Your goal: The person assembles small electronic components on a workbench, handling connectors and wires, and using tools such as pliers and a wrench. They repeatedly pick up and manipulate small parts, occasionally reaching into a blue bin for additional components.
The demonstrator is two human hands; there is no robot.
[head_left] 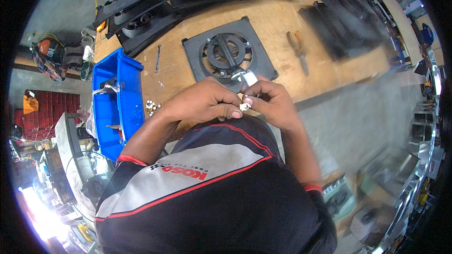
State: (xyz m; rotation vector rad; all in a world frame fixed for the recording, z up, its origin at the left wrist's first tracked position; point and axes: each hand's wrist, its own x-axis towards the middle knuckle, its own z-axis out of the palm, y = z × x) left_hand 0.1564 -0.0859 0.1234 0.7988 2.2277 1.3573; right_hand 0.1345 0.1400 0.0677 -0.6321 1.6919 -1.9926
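Close to my shirt front, my left hand (209, 101) and my right hand (273, 103) meet with thumbs and fingertips pinched around a small whitish piece (245, 107). Its exact kind is too small to make out. Just beyond my fingers lies a square black burner frame (194, 49) with round rings in its middle. A black tube (226, 51) runs across those rings toward me. At the tube's near end is a silvery metal fitting (248, 78), partly covered by my right hand.
Left of my arm stands a blue bin (129, 106), with several small white-and-brassy pieces (151, 107) beside it. A wrench (158, 59) and orange-handled pliers (299, 49) lie on the wooden table (278, 23). Black frames (141, 19) are stacked along the far side; more black panels (346, 28) lie right.
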